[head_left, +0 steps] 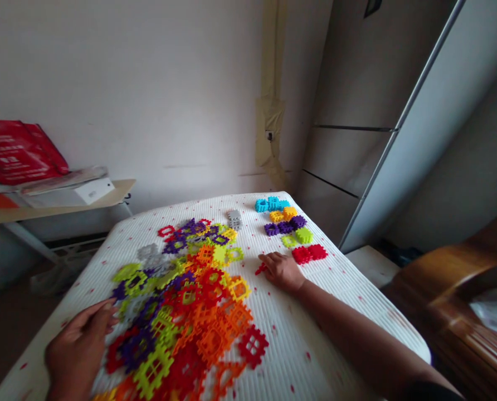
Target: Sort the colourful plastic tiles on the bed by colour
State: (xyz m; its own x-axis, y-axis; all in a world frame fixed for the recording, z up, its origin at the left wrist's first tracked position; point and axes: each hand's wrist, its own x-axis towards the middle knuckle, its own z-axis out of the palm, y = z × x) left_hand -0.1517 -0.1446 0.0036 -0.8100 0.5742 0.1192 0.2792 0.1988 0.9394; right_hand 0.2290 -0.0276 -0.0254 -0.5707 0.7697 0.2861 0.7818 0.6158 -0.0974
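Loose plastic pieces in red, orange, green, purple, yellow and grey lie in a large pile (206,317) on the white ribbed tabletop (332,334). My right hand (282,271) rests low over the table, its fingers closed on a red piece (261,269) that pokes out beneath them. Just beyond it sit stacked red pieces (310,254). At the pile's left edge is my left hand (83,340), thumb and fingers pressed together near a purple piece (120,291); whether it holds anything is hidden.
Behind the red stack are green (304,235), purple (285,226), yellow (283,214) and blue groups (272,204). A grey stack (234,219) stands behind the pile. Red packages (23,153) lie on a side table (123,188) at left; a refrigerator (357,106) stands at right.
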